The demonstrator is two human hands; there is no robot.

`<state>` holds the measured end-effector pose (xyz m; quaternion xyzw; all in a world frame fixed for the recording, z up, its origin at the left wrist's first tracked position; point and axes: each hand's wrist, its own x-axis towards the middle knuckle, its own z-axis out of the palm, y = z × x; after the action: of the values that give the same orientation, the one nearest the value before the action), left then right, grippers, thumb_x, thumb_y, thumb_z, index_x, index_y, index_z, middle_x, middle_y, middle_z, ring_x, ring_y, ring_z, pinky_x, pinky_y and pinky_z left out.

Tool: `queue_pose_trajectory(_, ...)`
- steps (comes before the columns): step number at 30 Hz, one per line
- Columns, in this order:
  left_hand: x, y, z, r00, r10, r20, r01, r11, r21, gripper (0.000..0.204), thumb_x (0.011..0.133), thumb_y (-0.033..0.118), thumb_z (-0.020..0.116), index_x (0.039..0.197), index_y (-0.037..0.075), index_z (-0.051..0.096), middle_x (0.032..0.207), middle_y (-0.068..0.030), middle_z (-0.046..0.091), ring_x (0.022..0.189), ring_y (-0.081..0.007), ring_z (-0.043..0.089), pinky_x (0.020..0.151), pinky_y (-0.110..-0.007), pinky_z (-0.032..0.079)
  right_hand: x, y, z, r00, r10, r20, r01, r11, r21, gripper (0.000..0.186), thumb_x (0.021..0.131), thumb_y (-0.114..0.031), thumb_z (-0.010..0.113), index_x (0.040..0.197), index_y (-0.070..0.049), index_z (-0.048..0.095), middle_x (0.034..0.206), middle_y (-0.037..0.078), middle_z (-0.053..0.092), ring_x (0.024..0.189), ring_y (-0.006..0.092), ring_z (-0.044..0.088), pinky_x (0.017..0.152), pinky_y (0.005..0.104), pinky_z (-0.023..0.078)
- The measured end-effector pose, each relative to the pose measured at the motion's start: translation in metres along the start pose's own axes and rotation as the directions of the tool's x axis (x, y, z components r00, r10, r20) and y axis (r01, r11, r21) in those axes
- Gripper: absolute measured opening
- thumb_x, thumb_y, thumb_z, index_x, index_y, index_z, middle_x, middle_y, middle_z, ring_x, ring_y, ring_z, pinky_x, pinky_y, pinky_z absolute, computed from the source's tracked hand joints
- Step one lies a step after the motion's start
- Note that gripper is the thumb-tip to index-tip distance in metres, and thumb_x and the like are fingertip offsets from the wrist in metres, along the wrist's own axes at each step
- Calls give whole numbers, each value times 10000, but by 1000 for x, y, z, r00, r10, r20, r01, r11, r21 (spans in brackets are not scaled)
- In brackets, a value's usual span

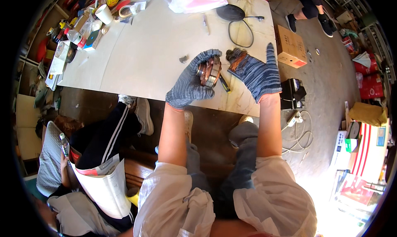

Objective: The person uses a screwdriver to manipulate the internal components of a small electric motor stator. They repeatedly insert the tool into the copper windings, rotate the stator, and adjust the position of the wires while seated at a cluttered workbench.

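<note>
My left hand [188, 82], in a grey-and-black striped knit glove, is closed around a round motor stator [210, 71] with copper windings and a metal ring. It is held above the near part of the table. To its right, my right hand [257, 73] wears a matching glove. The thumb stretches away from the fingers, which point toward the stator without touching it. Those fingertips look dark and orange-brown; I make out no separate thing in them. A yellow-and-black tool handle [225, 84] lies on the table between the hands. A small grey scrap [183, 59] lies left of the stator.
The pale table [136, 51] carries a black disc [230, 12] with a cable, a pen [205, 24], a plastic bag [194, 0], a white cup [104, 14] and a bottle [75, 38]. A cardboard box [290, 46] stands right. A person [91, 208] sits at left; another's legs show at upper right.
</note>
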<state>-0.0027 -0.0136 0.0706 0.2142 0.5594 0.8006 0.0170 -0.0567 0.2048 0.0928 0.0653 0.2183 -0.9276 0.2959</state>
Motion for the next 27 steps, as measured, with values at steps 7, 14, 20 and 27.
queue_pose_trajectory(7,0,2,21,927,-75,366,75,997,13,918,559,226,868,1320,18,399,1112,-48,518,1005,-149,476,918,-261,371,-11,-12,6,959,-278,-46,280,918,283,948,835,-623,459,1368,113,192,1453,243,215,1345,326,238,1125,413,167)
queue_pose_trajectory(14,6,5,27,935,-20,353,-47,983,180,839,576,159,831,1298,41,420,1169,-62,535,1071,-173,491,966,-317,383,-10,-4,7,857,-501,119,504,769,-392,884,862,-638,393,1349,94,296,1382,235,365,1294,300,349,1111,380,209)
queue_pose_trajectory(20,6,10,23,957,40,287,-74,992,106,837,571,166,850,1288,47,433,1160,-63,546,1079,-177,496,977,-317,373,-23,5,12,905,-329,268,352,231,-907,444,938,-292,462,1256,17,473,1174,134,587,1100,215,547,962,309,399)
queue_pose_trajectory(27,6,6,33,986,-18,165,3,996,89,974,506,195,874,1338,48,388,1076,-45,557,1025,-170,509,953,-309,380,-31,1,4,707,-56,705,388,-802,-454,563,819,-56,536,1353,-92,360,730,147,601,605,318,597,530,410,466)
